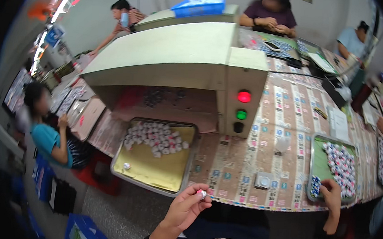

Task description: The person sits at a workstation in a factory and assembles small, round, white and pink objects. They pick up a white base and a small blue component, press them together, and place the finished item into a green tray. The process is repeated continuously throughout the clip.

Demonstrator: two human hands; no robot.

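the left hand (pixel 187 207) pinches one small white piece (pixel 202 193) between its fingertips, just off the desk (pixel 241 168) edge beside the yellow-lined metal tray (pixel 151 170). the right hand (pixel 332 193) rests curled on the near corner of the green tray (pixel 318 165) of like pieces — whether it grips one cannot be told. judged as mid-transfer; setting the piece down would call for clearing the tray rim. open room lies in the yellow tray's front half, with one stray piece there.
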